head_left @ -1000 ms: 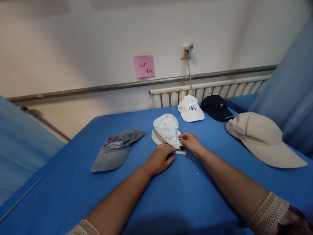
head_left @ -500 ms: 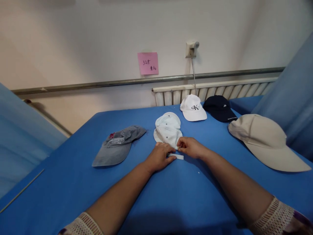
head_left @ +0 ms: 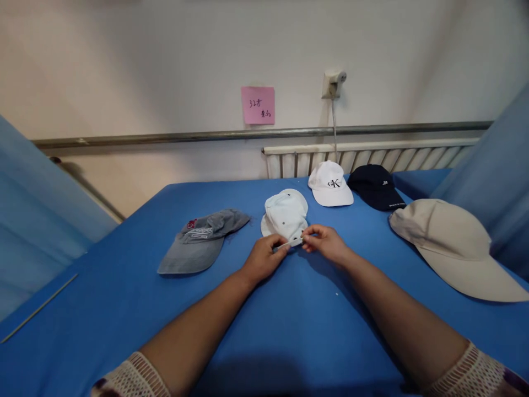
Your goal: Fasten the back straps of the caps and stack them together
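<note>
Pale cap (head_left: pixel 285 212): it lies just past both hands, in the middle, on the blue cloth (head_left: pixel 124 309).
Which way it points: its back edge, with the strap (head_left: pixel 295 242), faces the hands. Its round far end points away, to the wall. Its long way runs from the hands out to the wall, leaning a little right.
Strap: a thin, light strip. It goes across from the left fingers to the right fingers, tipped up a bit at the right.
Left hand (head_left: pixel 265 258): thumb and finger pinch the left end of the strap.
Right hand (head_left: pixel 326 244): thumb and finger pinch the cap's back edge by the strap. The fingers hide just which bit.
Gray cap (head_left: pixel 198 245): left of the left hand, well apart, its brim toward the person and left.
White cap (head_left: pixel 330 184): past the right hand, brim toward the person.
Dark cap (head_left: pixel 374 186): just right of the white cap, brim toward the person and right.
Tan cap (head_left: pixel 452 237): right of the right hand, big, brim out to the right.
Stick (head_left: pixel 39 309): far left of the left hand.
In the way: past the hands and caps are a heater (head_left: pixel 372 146) and a bar (head_left: pixel 206 135).
Pink note (head_left: pixel 258 105): above the bar, straight past the hands.
</note>
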Available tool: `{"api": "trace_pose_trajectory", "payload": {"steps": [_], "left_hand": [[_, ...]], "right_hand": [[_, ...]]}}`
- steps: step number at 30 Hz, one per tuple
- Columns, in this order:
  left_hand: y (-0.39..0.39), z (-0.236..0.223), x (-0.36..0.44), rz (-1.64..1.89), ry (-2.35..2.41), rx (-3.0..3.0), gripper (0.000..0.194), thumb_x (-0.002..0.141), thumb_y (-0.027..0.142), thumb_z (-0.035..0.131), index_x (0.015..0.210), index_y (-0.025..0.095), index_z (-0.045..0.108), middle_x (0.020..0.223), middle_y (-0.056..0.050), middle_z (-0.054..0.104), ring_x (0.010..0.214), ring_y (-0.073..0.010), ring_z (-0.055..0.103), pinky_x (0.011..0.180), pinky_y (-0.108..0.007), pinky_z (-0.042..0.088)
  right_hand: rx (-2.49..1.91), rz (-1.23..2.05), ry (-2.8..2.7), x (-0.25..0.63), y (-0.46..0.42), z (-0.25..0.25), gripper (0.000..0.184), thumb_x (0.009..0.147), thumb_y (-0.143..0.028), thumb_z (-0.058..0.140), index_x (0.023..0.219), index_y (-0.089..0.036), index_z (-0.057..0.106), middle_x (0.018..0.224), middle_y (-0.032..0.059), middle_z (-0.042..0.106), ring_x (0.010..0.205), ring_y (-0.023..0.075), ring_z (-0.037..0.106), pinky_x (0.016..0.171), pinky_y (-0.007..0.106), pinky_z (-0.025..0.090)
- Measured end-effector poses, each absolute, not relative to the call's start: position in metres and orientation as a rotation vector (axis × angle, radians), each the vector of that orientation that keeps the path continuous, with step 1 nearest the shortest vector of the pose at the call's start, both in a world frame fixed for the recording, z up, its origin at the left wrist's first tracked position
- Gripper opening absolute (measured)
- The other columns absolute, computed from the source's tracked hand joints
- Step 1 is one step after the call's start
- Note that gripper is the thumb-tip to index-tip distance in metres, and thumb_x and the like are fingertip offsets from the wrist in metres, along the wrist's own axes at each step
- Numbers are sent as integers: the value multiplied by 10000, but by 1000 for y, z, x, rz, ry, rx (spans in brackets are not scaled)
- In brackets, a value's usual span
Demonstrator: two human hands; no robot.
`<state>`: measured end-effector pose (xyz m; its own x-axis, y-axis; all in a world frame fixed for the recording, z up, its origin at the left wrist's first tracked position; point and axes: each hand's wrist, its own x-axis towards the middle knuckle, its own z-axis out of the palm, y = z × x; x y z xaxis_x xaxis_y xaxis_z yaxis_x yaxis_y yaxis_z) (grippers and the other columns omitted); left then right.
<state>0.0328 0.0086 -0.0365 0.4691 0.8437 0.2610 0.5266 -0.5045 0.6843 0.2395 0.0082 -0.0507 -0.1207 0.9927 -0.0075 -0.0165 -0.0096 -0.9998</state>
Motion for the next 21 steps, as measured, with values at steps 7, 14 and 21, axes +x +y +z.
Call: {"api": "trace_pose_trajectory", "payload": {"steps": [7, 14, 21], "left_hand": [[9, -38, 34, 968, 1119, 1917, 256, 846, 379, 580, 943, 161, 673, 848, -16, 694, 775, -154, 615, 715, -257, 477], [5, -40, 37, 954, 1119, 1926, 254, 863, 376, 561, 895, 153, 680, 843, -17, 693, 767, -146, 605, 725, -250, 464], [4, -37, 37, 943, 1126, 1919, 251, 848, 374, 576, 869, 148, 683, 823, -12, 687, 749, -139, 594, 714, -239, 451]], "right_hand": [[-985, 1403, -975, 236, 3, -40, 327, 601, -411, 792, 771, -172, 648, 753, 14, 662, 615, 114, 602, 608, 262, 486], [-951, 1438, -974, 229, 0, -43, 348, 584, -422, 810, 767, -176, 645, 735, -1, 652, 598, 105, 592, 584, 246, 477], [-941, 1440, -992, 229, 2, -46, 347, 592, -425, 814, 769, -177, 649, 717, -2, 653, 594, 99, 588, 572, 232, 472]]}}
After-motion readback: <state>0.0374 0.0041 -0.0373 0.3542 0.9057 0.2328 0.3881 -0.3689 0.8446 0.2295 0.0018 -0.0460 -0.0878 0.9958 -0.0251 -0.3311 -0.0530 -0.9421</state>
